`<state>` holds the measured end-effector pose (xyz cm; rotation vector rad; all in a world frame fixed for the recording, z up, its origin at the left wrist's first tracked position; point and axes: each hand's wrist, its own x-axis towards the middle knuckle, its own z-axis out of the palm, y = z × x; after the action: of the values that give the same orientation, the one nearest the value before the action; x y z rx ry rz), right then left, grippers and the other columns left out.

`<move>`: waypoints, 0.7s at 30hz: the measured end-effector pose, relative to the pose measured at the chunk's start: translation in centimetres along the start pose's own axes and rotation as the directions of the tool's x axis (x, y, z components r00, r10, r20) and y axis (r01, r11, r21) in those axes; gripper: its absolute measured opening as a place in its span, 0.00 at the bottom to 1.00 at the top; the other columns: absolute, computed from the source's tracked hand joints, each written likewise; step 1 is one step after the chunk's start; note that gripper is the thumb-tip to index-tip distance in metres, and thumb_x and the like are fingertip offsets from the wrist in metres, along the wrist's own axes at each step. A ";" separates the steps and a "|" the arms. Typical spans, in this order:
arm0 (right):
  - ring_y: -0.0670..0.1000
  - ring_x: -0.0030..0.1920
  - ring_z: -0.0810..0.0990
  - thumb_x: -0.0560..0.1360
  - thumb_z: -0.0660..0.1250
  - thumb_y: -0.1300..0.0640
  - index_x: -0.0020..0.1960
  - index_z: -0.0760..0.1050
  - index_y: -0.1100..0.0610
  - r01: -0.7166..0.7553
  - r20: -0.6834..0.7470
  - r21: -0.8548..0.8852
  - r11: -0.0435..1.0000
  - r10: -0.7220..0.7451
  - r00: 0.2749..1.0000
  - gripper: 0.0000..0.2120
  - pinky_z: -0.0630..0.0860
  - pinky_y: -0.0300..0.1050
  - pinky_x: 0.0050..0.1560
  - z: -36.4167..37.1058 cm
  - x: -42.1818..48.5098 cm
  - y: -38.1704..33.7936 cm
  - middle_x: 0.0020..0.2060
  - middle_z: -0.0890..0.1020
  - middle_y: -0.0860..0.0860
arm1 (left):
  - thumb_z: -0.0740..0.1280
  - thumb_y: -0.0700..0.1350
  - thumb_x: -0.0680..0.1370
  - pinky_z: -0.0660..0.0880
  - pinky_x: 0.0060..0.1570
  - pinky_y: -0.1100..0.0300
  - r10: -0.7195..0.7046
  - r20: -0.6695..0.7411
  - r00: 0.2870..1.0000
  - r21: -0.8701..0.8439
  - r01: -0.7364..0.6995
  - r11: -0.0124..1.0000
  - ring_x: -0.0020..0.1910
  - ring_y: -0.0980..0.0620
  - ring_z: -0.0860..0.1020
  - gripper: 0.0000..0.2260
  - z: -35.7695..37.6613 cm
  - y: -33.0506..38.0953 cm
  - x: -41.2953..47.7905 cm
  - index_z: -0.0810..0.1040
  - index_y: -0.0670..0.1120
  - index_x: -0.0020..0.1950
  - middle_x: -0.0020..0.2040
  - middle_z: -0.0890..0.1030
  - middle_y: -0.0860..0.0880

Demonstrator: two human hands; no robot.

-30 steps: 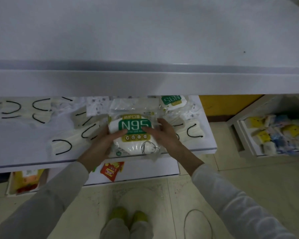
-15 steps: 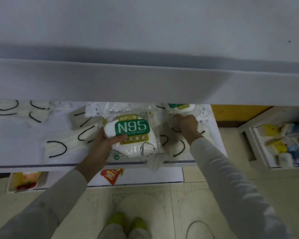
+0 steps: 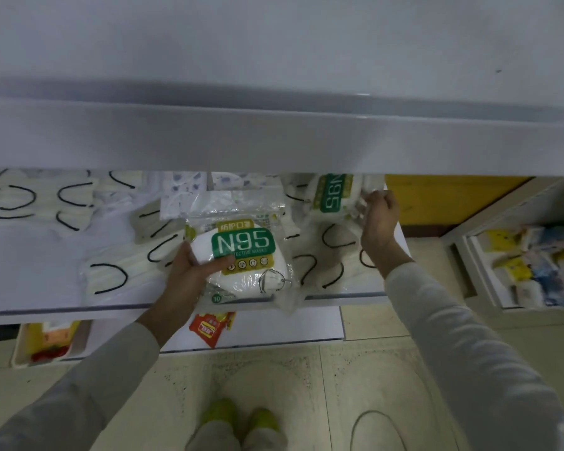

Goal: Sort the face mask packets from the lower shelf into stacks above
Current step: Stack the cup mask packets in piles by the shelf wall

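Note:
A clear packet with a green N95 label (image 3: 245, 252) lies near the front of the lower shelf (image 3: 30, 307); my left hand (image 3: 192, 271) grips its left edge, thumb on top. At the back right, my right hand (image 3: 378, 222) pinches a second N95 packet (image 3: 334, 198), turned sideways and partly hidden under the upper shelf's front lip (image 3: 274, 138). Loose white masks with black ear loops (image 3: 108, 278) lie scattered across the lower shelf. Patterned mask packets (image 3: 183, 190) sit behind the first packet.
The wide white upper shelf (image 3: 274, 43) fills the top of the view. Below the lower shelf sit a red snack packet (image 3: 210, 327) and a tray of snacks (image 3: 49, 340). A low white rack of small packets (image 3: 531, 265) stands at right. My shoes (image 3: 238, 421) are on the tiled floor.
My right hand left the first N95 packet, reached to the back right and took hold of a second N95 packet, lifting it. My left hand keeps its grip.

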<state>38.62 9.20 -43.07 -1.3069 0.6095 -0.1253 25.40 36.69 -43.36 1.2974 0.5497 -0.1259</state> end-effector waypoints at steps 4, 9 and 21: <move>0.47 0.33 0.75 0.72 0.64 0.62 0.38 0.69 0.53 0.063 0.249 -0.150 0.987 -0.024 0.968 0.07 0.75 0.40 0.34 -2.6 -2.2 -3.3 0.34 0.75 0.50 | 0.73 0.32 0.68 0.78 0.44 0.54 0.004 -0.042 0.999 0.018 -0.003 1.000 0.50 0.47 0.81 0.25 -0.7 0.3 -0.5 0.71 0.40 0.63 0.54 0.81 0.44; 0.49 0.40 0.82 0.75 0.64 0.67 0.42 0.73 0.56 0.165 0.502 -0.234 0.958 -0.026 0.864 0.08 0.76 0.42 0.43 -2.1 -6.7 -6.4 0.35 0.83 0.49 | 0.75 0.34 0.67 0.77 0.39 0.60 0.024 -0.039 0.999 0.075 -0.021 0.997 0.49 0.49 0.81 0.27 -0.9 0.8 -1.3 0.70 0.38 0.63 0.54 0.81 0.43; 0.53 0.47 0.82 0.78 0.63 0.66 0.51 0.76 0.65 0.677 0.734 -0.435 0.593 -0.201 0.648 0.04 0.78 0.44 0.51 6.6 -14.4 -5.8 0.47 0.82 0.59 | 0.57 0.62 0.77 0.68 0.65 0.43 -0.171 0.219 0.961 -0.200 0.216 0.956 0.63 0.43 0.76 0.25 -1.6 3.8 -5.4 0.73 0.49 0.68 0.62 0.79 0.43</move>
<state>31.17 19.30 -31.78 -2.1054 -0.3645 0.1244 21.75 38.11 -37.85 0.9973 0.5029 -0.3454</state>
